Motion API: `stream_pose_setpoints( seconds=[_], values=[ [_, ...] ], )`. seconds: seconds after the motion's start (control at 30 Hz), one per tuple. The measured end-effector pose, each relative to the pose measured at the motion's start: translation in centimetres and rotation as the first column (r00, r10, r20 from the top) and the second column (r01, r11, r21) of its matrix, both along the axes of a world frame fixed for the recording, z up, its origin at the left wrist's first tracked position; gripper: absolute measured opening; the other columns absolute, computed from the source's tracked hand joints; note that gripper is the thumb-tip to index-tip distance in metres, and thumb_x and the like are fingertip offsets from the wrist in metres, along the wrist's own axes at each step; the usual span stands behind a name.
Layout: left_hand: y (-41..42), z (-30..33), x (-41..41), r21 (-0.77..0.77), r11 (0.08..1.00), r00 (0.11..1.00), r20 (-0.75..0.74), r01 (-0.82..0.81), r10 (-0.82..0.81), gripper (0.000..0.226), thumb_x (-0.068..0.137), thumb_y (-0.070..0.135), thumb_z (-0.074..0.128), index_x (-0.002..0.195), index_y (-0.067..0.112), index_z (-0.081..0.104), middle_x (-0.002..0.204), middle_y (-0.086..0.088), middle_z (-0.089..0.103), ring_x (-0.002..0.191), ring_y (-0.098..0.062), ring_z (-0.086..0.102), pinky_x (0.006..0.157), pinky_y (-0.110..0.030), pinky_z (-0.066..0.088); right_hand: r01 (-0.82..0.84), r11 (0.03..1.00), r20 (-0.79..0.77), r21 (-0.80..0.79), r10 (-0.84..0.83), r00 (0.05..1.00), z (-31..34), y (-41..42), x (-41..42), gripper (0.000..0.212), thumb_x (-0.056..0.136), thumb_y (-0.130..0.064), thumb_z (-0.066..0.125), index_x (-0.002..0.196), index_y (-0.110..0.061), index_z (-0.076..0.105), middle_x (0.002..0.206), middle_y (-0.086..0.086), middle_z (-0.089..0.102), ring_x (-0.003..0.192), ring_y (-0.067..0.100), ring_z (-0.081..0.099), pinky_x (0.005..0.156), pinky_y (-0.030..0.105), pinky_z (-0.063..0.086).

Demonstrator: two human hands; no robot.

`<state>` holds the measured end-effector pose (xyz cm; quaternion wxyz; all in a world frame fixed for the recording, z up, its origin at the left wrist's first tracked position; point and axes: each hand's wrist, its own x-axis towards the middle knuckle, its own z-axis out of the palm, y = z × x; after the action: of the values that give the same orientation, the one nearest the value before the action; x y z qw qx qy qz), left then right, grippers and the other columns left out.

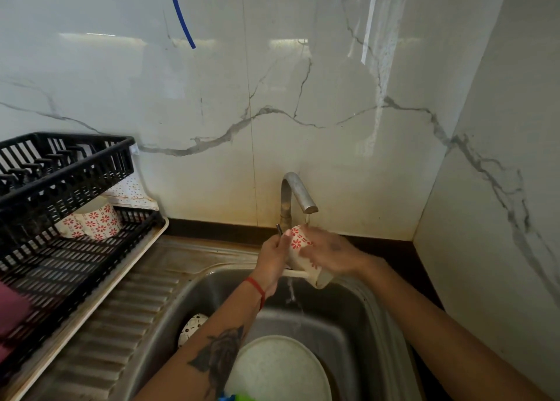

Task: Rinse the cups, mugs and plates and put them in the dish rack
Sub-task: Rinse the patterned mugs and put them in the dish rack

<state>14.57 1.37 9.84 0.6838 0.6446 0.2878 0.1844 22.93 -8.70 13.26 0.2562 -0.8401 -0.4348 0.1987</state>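
Head view: a glossy ceramic mug (298, 243) with red flowers is gripped by the left hand (274, 256) and the blurred right hand (330, 255) under the curved metal tap (295, 194). A round plate (278, 367) lies in the steel sink (378, 325); two matching mugs (91, 222) are held in the black slatted rack (63, 194).
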Motion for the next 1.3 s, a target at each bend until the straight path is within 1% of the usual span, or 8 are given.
stream_pose_setpoints(
  seconds=[0.17, 0.33, 0.53, 0.8, 0.93, 1.03, 1.13, 1.3],
  values=[
    [-0.3, -0.3, 0.0, -0.151, 0.989, 1.000, 0.014, -0.005, 0.007, 0.035, 0.104, 0.030, 0.034, 0.107, 0.015, 0.065, 0.107, -0.007, 0.069, 0.103, -0.019, 0.065, 0.086, -0.033, 0.052, -0.088, 0.976, 0.699, -0.201, 0.206, 0.685, -3.7, 0.8, -2.5, 0.065, 0.100, -0.044, 0.018, 0.151, -0.013, -0.008, 0.159, 0.009, -0.013, 0.146, 0.026, -0.016, 0.113, 0.047, -0.013],
    [0.3, 0.4, -0.5, -0.088, 0.995, 0.995, 0.079, -0.046, 0.053, 0.034, 0.104, 0.029, 0.034, 0.107, 0.013, 0.063, 0.111, -0.012, 0.066, 0.100, -0.021, 0.063, 0.088, -0.034, 0.049, -0.199, 0.972, 0.566, -0.128, 0.237, 0.790, -2.9, 0.7, -0.1, 0.065, 0.094, -0.063, 0.010, 0.149, -0.037, -0.013, 0.160, -0.011, -0.012, 0.140, 0.027, 0.026, 0.106, 0.048, 0.036],
    [0.1, 0.6, -0.4, -0.054, 0.995, 0.987, 0.129, -0.088, 0.095, 0.040, 0.102, 0.033, 0.036, 0.114, 0.003, 0.059, 0.109, -0.014, 0.065, 0.100, -0.024, 0.063, 0.072, -0.025, 0.049, 0.044, 0.995, 0.077, 0.092, -0.052, 0.996, -1.5, 1.6, 1.7, 0.070, 0.089, -0.069, 0.028, 0.149, -0.037, 0.013, 0.148, 0.004, 0.040, 0.118, 0.023, 0.053, 0.099, 0.041, 0.045],
    [-0.2, 0.3, -0.5, -0.204, 0.973, 0.988, 0.083, -0.111, 0.130, 0.040, 0.102, 0.041, 0.036, 0.114, 0.015, 0.065, 0.108, 0.000, 0.067, 0.101, -0.010, 0.057, 0.090, -0.030, 0.034, -0.200, 0.980, 0.729, 0.007, 0.132, 0.672, -4.3, 0.5, -1.3, 0.065, 0.099, -0.037, 0.041, 0.153, -0.021, 0.010, 0.161, 0.004, 0.007, 0.145, 0.029, 0.017, 0.113, 0.046, 0.025],
    [-0.2, 0.6, -0.8, -0.164, 0.984, 0.988, 0.122, -0.074, 0.095, 0.037, 0.101, 0.038, 0.037, 0.105, 0.014, 0.065, 0.097, -0.002, 0.070, 0.092, -0.014, 0.065, 0.072, -0.024, 0.045, -0.155, 0.988, 0.574, 0.002, 0.126, 0.809, -1.8, 1.1, 0.0, 0.069, 0.095, -0.056, 0.038, 0.151, -0.038, 0.003, 0.160, -0.003, 0.012, 0.131, 0.026, 0.040, 0.100, 0.041, 0.042],
    [-0.1, 1.1, -1.0, -0.179, 0.981, 0.985, 0.142, -0.070, 0.096, 0.034, 0.099, 0.040, 0.042, 0.102, 0.015, 0.065, 0.099, -0.005, 0.070, 0.096, -0.021, 0.064, 0.085, -0.034, 0.051, -0.125, 0.990, 0.033, 0.059, 0.123, 0.992, 0.6, 1.0, 2.0, 0.083, 0.083, -0.050, 0.065, 0.149, -0.042, 0.015, 0.147, 0.002, 0.038, 0.121, 0.024, 0.049, 0.101, 0.044, 0.044],
    [-0.1, 1.0, -1.4, -0.243, 0.968, 0.983, 0.151, -0.069, 0.109, 0.031, 0.097, 0.036, 0.047, 0.108, 0.012, 0.063, 0.107, -0.010, 0.067, 0.102, -0.028, 0.062, 0.094, -0.044, 0.049, -0.047, 0.979, -0.467, 0.196, 0.136, 0.874, 0.8, 0.1, 3.0, 0.085, 0.080, -0.024, 0.074, 0.147, -0.032, 0.023, 0.129, 0.003, 0.050, 0.112, 0.025, 0.055, 0.099, 0.048, 0.047],
    [1.4, 1.6, -2.6, 0.061, 0.962, 0.963, -0.013, 0.268, -0.268, 0.028, 0.088, 0.016, 0.062, 0.115, 0.012, 0.056, 0.115, -0.010, 0.064, 0.109, -0.027, 0.060, 0.091, -0.037, 0.051, 0.040, 0.986, -0.343, 0.159, 0.018, 0.939, -1.6, -0.4, 1.8, 0.098, 0.072, -0.028, 0.079, 0.148, -0.043, 0.019, 0.136, 0.003, 0.045, 0.114, 0.023, 0.052, 0.097, 0.044, 0.049]
  ],
)
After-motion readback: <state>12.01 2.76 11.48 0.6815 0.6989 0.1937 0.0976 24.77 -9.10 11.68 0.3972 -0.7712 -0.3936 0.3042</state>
